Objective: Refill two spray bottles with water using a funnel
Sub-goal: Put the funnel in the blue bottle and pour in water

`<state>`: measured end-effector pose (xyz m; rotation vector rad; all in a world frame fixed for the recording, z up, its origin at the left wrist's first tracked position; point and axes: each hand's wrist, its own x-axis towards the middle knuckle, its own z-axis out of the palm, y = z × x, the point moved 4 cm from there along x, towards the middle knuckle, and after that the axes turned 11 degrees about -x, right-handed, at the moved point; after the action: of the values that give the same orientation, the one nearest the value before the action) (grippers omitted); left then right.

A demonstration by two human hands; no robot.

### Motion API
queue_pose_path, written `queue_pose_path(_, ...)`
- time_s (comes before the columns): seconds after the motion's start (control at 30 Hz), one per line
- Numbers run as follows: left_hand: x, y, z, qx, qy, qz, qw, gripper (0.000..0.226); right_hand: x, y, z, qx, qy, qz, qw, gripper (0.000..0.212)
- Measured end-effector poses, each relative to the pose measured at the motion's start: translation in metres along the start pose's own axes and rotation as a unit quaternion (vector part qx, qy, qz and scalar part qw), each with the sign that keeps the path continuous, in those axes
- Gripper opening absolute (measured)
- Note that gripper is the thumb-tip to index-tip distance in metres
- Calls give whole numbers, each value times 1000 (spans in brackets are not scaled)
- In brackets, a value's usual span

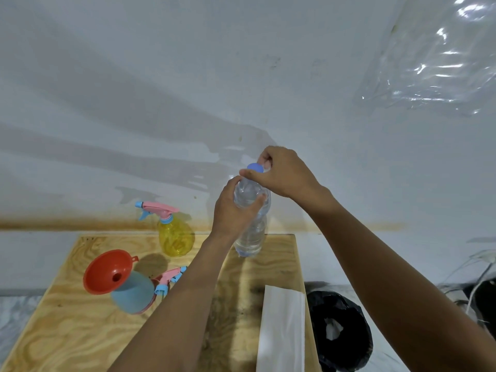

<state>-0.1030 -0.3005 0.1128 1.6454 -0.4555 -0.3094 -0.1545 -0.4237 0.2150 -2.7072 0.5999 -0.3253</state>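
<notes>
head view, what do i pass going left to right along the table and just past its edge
orange funnel → yellow spray bottle → water bottle → white folded sheet → black-lined bin

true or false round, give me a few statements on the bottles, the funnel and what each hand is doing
1. The funnel sits in the neck of the blue spray bottle. True.
2. The yellow spray bottle has no sprayer on it. False: its pink sprayer head is on its neck.
3. The right hand pinches the blue cap of the water bottle. True.
4. The left hand lies flat on the wood. False: it grips the water bottle's upper body.
5. A loose sprayer head lies on the table beside the blue spray bottle. True.
</notes>
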Motion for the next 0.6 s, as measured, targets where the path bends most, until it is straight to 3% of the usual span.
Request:
queue_pose_path(0.17, -1, 2, 2, -8, -3, 0, 1000, 54, 0, -3, -3, -19, -16, -22, 999, 38)
queue_pose_path(0.33, -1, 1, -1, -10, -2, -5, 1000, 58, 3, -5, -10, -29, -107, -83, 990, 43)
queue_pose_path(0.47, -2, 2, 0, -21, -8, 5, 1000, 59, 3, -2, -3, -11, -52, -17, 998, 53)
queue_pose_path(0.6, -2, 0, 0, -14, -6, -3, 1000, 64, 1, 1, 0, 14, -42, -50, 998, 34)
